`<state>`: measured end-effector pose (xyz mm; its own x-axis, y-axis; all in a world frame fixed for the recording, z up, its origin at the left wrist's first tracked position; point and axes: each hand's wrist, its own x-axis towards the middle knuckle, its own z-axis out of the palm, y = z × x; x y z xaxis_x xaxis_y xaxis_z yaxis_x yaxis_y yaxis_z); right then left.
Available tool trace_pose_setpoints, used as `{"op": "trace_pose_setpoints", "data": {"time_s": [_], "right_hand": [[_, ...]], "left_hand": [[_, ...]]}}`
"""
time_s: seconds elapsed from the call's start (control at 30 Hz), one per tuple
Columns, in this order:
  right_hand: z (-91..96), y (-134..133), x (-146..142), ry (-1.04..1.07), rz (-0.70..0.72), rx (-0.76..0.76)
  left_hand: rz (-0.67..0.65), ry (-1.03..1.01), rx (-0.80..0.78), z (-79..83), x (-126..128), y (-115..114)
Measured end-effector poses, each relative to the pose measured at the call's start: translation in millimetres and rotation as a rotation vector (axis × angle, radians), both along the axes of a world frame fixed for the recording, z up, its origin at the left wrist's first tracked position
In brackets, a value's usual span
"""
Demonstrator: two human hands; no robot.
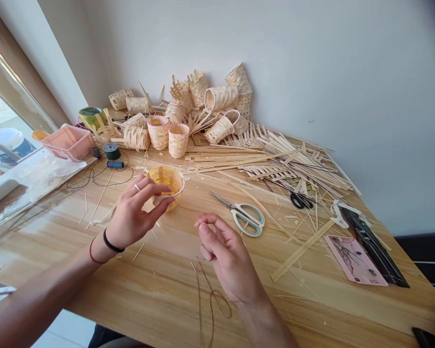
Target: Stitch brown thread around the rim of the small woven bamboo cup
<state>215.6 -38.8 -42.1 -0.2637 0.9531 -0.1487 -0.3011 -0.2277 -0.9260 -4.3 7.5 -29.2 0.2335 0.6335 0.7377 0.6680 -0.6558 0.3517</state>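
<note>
I've got 2 bare hands on my feed. L hand (132,217) has thumb & fingers pinched on the edge of 1 small round yellow woven basket (171,178) w/ a white rim, left of ctr near the middle of the light wood-grain table (159,295); can't tell if its base touches the wood. That hand wears 1 silver ring (137,187), plus 2 wristbands, 1 black (112,242) & 1 red.

R hand (223,253) is nearer me, a bit right of the basket, thumb & index fingertips pressed tog. on 1 thin brown thread (213,292), which hangs in loops below; can't tell if there's a needle. A fine strand runs btwn the basket & these fingers.

Just right of R hand: 1 pr scissors w/ white-&-blue handles (248,220), blades apart. 1 black-handled pr (302,199) lies farther back, by a heap of pale flat wooden strips (293,164), too many to count.

Behind the basket, 2 upright pale woven baskets w/ pink rims (168,135), then at least 10 other pale woven baskets (221,98), some overlapping. Far L: 1 pink plastic box (70,145), 1 dark green spool (111,151), 1 small blue spool (115,165). Far R: 1 pink rectangular card (355,261).
</note>
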Motion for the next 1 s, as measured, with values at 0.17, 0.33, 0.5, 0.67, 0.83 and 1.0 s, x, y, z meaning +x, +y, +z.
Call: {"op": "trace_pose_setpoints", "data": {"time_s": [0.17,0.33,0.5,0.67,0.83,1.0], "right_hand": [[5.1,-3.3,-1.9,-0.024,0.123,-0.06],[8.2,-5.6,-1.1,-0.048,0.111,-0.069],[9.9,-12.7,-0.3,-0.153,0.002,-0.053],[7.7,-19.2,2.9,-0.348,-0.097,0.018],[9.8,-32.9,8.9,-0.364,0.048,0.002],[6.3,-49.9,18.9,-0.387,0.035,-0.024]], "left_hand": [[0.003,0.013,0.01,-0.1,-1.7,1.2],[-0.001,0.026,0.02,-0.7,-2.9,2.4],[-0.008,0.029,0.02,0.2,-2.8,2.0],[-0.005,0.025,0.015,0.4,-4.6,3.0],[0.004,0.015,0.009,-1.3,-6.0,4.2],[0.002,0.023,0.002,-2.1,-5.5,4.2]]}}
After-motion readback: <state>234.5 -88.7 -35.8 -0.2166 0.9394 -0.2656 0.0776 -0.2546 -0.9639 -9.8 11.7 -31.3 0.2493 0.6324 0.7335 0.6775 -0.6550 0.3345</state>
